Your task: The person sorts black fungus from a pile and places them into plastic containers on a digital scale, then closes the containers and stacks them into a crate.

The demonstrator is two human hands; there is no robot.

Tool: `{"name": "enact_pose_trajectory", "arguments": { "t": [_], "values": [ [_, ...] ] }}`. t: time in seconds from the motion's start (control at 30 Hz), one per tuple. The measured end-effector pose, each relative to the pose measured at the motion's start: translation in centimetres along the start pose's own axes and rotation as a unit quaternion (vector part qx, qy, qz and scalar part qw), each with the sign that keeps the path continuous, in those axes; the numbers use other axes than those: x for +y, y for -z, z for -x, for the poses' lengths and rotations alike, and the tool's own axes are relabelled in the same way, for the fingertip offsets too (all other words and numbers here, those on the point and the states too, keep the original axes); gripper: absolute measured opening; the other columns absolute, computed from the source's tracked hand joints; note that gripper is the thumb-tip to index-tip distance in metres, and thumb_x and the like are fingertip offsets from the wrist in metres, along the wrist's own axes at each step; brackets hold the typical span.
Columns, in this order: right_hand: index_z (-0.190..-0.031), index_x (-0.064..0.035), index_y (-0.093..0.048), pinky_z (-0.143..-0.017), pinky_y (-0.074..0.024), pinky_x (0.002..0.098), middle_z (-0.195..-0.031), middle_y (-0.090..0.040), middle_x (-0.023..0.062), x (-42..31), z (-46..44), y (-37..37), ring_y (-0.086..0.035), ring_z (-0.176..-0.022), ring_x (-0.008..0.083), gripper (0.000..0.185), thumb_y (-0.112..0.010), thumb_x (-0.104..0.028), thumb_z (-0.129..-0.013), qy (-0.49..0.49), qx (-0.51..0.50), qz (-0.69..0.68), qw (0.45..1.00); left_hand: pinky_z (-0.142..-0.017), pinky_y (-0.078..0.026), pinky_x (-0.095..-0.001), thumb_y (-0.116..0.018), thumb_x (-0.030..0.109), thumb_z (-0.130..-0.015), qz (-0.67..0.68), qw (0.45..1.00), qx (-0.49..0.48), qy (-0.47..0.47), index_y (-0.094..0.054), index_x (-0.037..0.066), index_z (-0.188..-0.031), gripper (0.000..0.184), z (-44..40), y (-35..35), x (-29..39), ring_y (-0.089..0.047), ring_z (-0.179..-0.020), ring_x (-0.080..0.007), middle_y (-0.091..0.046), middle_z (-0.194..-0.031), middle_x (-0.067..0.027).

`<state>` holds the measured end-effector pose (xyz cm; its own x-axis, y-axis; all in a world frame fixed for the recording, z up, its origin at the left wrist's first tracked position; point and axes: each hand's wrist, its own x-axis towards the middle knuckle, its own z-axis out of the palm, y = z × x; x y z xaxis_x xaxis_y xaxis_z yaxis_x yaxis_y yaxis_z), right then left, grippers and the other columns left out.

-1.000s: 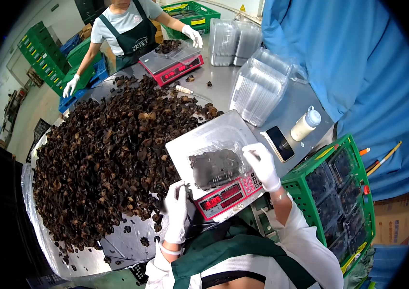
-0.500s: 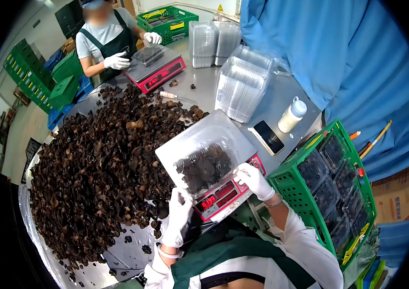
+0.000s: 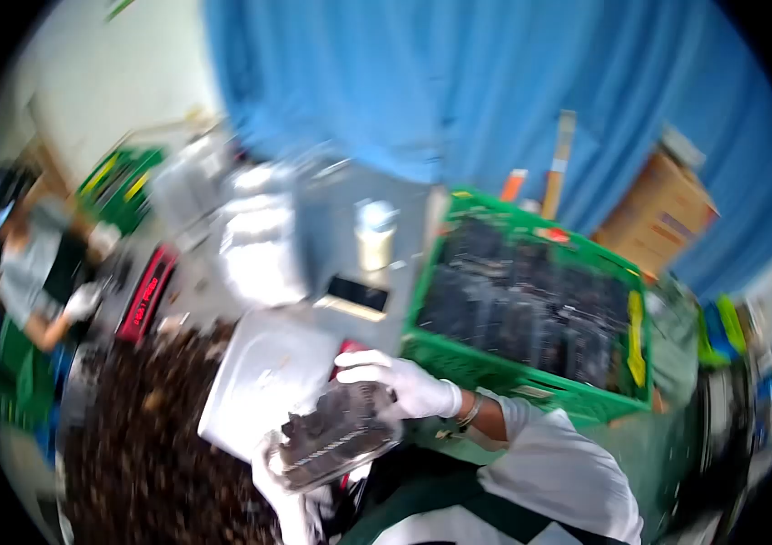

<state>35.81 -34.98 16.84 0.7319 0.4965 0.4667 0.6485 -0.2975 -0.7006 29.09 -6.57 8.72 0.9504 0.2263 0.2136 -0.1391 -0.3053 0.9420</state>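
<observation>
A clear plastic box of dark fungus pieces (image 3: 336,434) is held between my two gloved hands, above the front edge of the scale (image 3: 268,381). My right hand (image 3: 395,383) grips its right side from above. At its lower left is my left hand (image 3: 291,495), closed on the box and partly hidden by it. Right of my hands, a green crate (image 3: 531,386) holds several filled clear boxes. The heap of dark fungus (image 3: 150,445) lies to the left, blurred by motion.
Stacks of clear empty boxes (image 3: 259,241), a bottle (image 3: 375,238) and a phone (image 3: 357,293) stand or lie on the table beyond the scale. At far left a co-worker (image 3: 32,263) handles something by a red scale (image 3: 145,295). A carton (image 3: 663,213) is behind the crate.
The view has swung right, towards the green crate. My hands have lifted the filled box off the scale's plate and tilted it.
</observation>
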Motion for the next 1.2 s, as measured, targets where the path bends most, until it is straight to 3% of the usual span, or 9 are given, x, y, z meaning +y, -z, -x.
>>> {"name": "enact_pose_trajectory", "arguments": {
  "t": [0.27,0.33,0.5,0.57,0.7,0.83,0.97,1.07,1.2],
  "values": [
    [-0.12,-0.0072,-0.059,-0.083,-0.0521,0.0332,-0.11,-0.063,0.0102,-7.4,7.7,18.0,-0.062,-0.099,0.0216,0.066,-0.087,-0.024,-0.063,-0.198,0.35,0.308,0.862,-0.095,-0.045,-0.0334,-0.049,-0.002,-0.091,0.01,0.995,-0.096,-0.006,-0.051,-0.002,-0.127,0.036,-1.3,-3.5,0.2,-0.058,-0.105,-0.0216,-0.059,-0.119,-0.0156],
    [-0.118,-0.0044,-0.06,-0.087,-0.0503,0.031,-0.112,-0.063,0.0095,-7.9,10.3,20.7,-0.062,-0.101,0.0181,0.06,-0.085,-0.017,-0.065,-0.219,0.415,0.26,0.844,-0.083,-0.052,-0.0302,-0.054,0.01,-0.096,-0.185,0.957,-0.141,-0.175,-0.057,-0.007,-0.118,0.028,-1.5,-3.3,-1.8,-0.061,-0.098,-0.023,-0.063,-0.111,-0.0164],
    [-0.106,-0.0021,-0.062,-0.081,-0.0506,0.0275,-0.095,-0.068,0.0077,-7.7,19.7,27.8,-0.065,-0.087,0.0143,0.044,-0.081,-0.023,-0.072,-0.37,0.421,0.323,0.763,-0.089,-0.048,-0.0291,-0.049,0.016,-0.099,-0.212,0.953,-0.211,-0.039,-0.054,-0.001,-0.126,0.032,-0.9,-3.0,-2.1,-0.056,-0.109,-0.0208,-0.059,-0.123,-0.0138],
    [-0.099,-0.0052,-0.063,-0.077,-0.052,0.0331,-0.093,-0.069,0.0107,-8.0,23.1,29.7,-0.068,-0.085,0.0236,0.042,-0.081,-0.03,-0.069,-0.427,0.364,0.458,0.69,-0.094,-0.043,-0.0245,-0.057,0.029,-0.095,-0.075,0.936,-0.206,0.275,-0.05,0.01,-0.134,0.044,-1.0,-2.5,-2.2,-0.055,-0.112,-0.0229,-0.053,-0.131,-0.0146],
    [-0.094,-0.0102,-0.064,-0.073,-0.0511,0.0415,-0.087,-0.068,0.0151,-7.5,29.3,30.9,-0.066,-0.085,0.0335,0.044,-0.08,-0.04,-0.066,-0.619,0.191,0.552,0.525,-0.094,-0.044,-0.0267,-0.056,0.021,-0.094,-0.074,0.96,-0.208,0.174,-0.052,0.006,-0.13,0.039,-1.3,-4.0,-2.3,-0.056,-0.109,-0.0222,-0.055,-0.126,-0.0148],
    [-0.096,-0.0084,-0.068,-0.06,-0.0518,0.0364,-0.077,-0.068,0.007,-4.5,37.6,31.8,-0.066,-0.071,0.021,0.043,-0.08,-0.041,-0.071,-0.748,0.264,0.23,0.564,-0.093,-0.045,-0.029,-0.054,0.013,-0.094,-0.059,0.969,-0.213,0.111,-0.054,0.002,-0.126,0.034,-1.6,-4.8,-2.6,-0.057,-0.107,-0.0215,-0.058,-0.121,-0.015],
    [-0.109,-0.0092,-0.065,-0.06,-0.0526,0.0341,-0.091,-0.068,0.0052,-3.8,37.7,30.2,-0.062,-0.073,0.0183,0.047,-0.08,-0.036,-0.073,-0.668,0.36,-0.016,0.651,-0.093,-0.045,-0.0312,-0.053,0.005,-0.093,-0.025,0.975,-0.212,0.061,-0.055,-0.002,-0.122,0.03,-1.8,-5.0,-4.1,-0.058,-0.105,-0.0208,-0.06,-0.116,-0.0152],
    [-0.11,-0.0078,-0.063,-0.083,-0.0508,0.0424,-0.107,-0.065,0.0163,-2.1,33.3,29.1,-0.062,-0.099,0.0343,0.053,-0.081,-0.031,-0.066,-0.643,0.12,0.532,0.537,-0.092,-0.046,-0.033,-0.054,0.002,-0.091,-0.023,0.981,-0.191,0.024,-0.058,-0.003,-0.117,0.027,-0.8,-5.3,-2.4,-0.06,-0.103,-0.0228,-0.062,-0.113,-0.0168],
    [-0.102,-0.0063,-0.064,-0.079,-0.0491,0.0395,-0.098,-0.065,0.0127,0.7,19.2,28.7,-0.062,-0.092,0.0314,0.032,-0.07,-0.028,-0.079,-0.327,0.133,0.562,0.748,-0.089,-0.048,-0.0331,-0.059,0.004,-0.088,-0.037,0.986,-0.159,0.038,-0.063,0.002,-0.109,0.021,0.7,-6.6,2.7,-0.062,-0.1,-0.0244,-0.066,-0.107,-0.0141]
  ]
}}
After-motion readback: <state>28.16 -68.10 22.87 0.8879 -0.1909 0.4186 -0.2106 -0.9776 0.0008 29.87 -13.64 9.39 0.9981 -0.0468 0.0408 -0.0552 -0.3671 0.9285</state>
